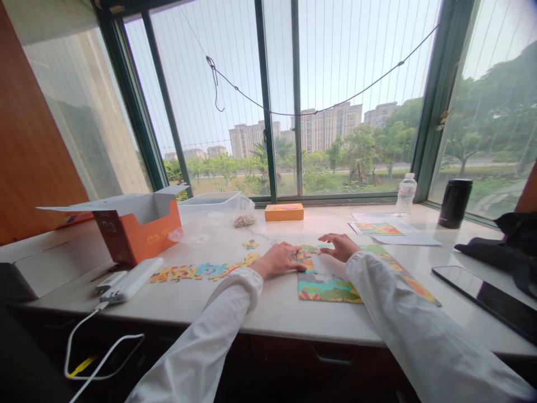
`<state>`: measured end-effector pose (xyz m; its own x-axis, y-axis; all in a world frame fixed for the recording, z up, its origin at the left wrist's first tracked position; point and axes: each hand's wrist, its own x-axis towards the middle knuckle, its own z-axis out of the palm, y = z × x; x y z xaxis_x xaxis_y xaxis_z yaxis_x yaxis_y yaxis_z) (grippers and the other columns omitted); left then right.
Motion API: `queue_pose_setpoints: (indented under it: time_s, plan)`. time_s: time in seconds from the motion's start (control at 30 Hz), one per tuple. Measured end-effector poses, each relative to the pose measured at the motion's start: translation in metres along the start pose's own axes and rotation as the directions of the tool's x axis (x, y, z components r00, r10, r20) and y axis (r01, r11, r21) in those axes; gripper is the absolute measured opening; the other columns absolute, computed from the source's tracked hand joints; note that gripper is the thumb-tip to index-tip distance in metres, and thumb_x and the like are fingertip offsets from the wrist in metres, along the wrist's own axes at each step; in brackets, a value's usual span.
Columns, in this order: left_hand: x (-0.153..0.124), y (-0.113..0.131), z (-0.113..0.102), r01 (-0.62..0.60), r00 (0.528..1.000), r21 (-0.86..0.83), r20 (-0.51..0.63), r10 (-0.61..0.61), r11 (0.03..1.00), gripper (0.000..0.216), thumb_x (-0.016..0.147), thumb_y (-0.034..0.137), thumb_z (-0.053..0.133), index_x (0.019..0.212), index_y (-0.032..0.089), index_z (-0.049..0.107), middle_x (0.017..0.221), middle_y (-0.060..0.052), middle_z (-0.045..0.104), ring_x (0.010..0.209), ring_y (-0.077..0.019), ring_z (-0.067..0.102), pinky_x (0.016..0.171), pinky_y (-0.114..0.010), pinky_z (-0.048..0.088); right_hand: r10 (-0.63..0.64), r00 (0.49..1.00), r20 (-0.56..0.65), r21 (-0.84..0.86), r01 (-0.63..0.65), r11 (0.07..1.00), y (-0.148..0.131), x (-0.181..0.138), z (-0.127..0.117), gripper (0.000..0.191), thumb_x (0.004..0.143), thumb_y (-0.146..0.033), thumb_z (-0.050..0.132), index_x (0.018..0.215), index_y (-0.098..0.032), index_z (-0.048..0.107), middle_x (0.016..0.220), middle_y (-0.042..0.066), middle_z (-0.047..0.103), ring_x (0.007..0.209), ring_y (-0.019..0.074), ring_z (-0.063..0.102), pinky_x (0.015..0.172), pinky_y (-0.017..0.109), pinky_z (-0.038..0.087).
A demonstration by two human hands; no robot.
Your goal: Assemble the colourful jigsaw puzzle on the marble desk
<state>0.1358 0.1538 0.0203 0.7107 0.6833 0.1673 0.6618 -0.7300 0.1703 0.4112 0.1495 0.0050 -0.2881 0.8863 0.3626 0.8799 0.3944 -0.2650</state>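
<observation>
A partly assembled jigsaw puzzle (327, 294) lies on the white table, with a pale gap in its middle. At its left edge is my left hand (282, 260), fingers stretched out and thumb apart, the tips touching the puzzle's border. My right hand (340, 247) hovers over the puzzle's upper middle, its fingers curved and apart, with no piece visible in them. Its forearm hides part of the puzzle's right side. Loose puzzle pieces (184, 272) spread in a band left of my left hand, and a small cluster of pieces (250, 244) lies farther back.
An open orange box (157, 226) and a white power strip (132, 282) stand left. Farther back are a clear plastic bin (210, 200), a bag of pieces (244, 220) and a small orange box (284, 212). Rightward are a picture card (375, 228), water bottle (406, 196), black tumbler (455, 204) and phone (486, 296).
</observation>
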Motion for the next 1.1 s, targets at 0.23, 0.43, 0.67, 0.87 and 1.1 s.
queue_pose_setpoints:
  time_s: [0.23,0.43,0.67,0.87,1.1]
  plan:
    - [-0.001,0.002,-0.001,-0.011,1.0,-0.005,0.013,0.011,1.0,0.086,0.076,0.079,0.052,0.14,0.022,0.052,0.133,-0.012,0.06,0.124,-0.0284,0.053,0.106,-0.038,0.041,0.07,0.997,0.033,-0.071,-0.068,0.995,0.007,-0.004,-0.004,0.034,0.084,-0.043,0.065,0.113,-0.025,0.069,0.114,0.006,0.071,0.106,0.0241,0.066,0.095,0.037,0.048]
    - [-0.002,0.002,-0.002,-0.022,1.0,0.003,0.006,0.022,1.0,0.083,0.077,0.078,0.052,0.138,0.023,0.053,0.131,-0.011,0.061,0.124,-0.0273,0.053,0.105,-0.037,0.041,0.08,0.996,0.037,-0.056,-0.078,0.995,0.007,-0.002,0.001,0.034,0.087,-0.037,0.06,0.118,-0.025,0.069,0.124,0.006,0.068,0.118,0.026,0.061,0.102,0.037,0.045]
    - [-0.002,0.002,-0.002,-0.01,1.0,0.001,0.026,0.01,1.0,0.087,0.076,0.08,0.05,0.14,0.022,0.051,0.133,-0.012,0.06,0.125,-0.028,0.052,0.105,-0.037,0.041,0.181,0.983,0.039,-0.081,-0.177,0.981,0.009,-0.003,-0.002,0.038,0.084,-0.019,0.055,0.118,-0.027,0.071,0.108,0.006,0.075,0.102,0.0227,0.068,0.092,0.032,0.05]
    - [-0.001,0.001,-0.002,-0.058,0.998,0.029,0.018,0.058,0.998,0.082,0.077,0.078,0.051,0.138,0.024,0.053,0.13,-0.011,0.061,0.125,-0.0279,0.052,0.106,-0.038,0.04,0.157,0.985,0.067,-0.211,-0.14,0.967,-0.002,-0.001,0.004,0.043,0.083,-0.017,0.051,0.12,-0.026,0.07,0.105,0.012,0.075,0.097,0.0274,0.069,0.085,0.037,0.05]
    - [0.002,0.004,-0.008,-0.049,0.997,0.102,0.069,0.042,0.994,0.084,0.074,0.079,0.054,0.136,0.023,0.054,0.131,-0.012,0.061,0.125,-0.0301,0.052,0.104,-0.04,0.04,0.092,0.995,0.023,-0.288,-0.081,0.954,-0.02,-0.001,0.004,0.043,0.079,-0.015,0.052,0.116,-0.024,0.072,0.094,0.015,0.076,0.094,0.029,0.069,0.084,0.039,0.048]
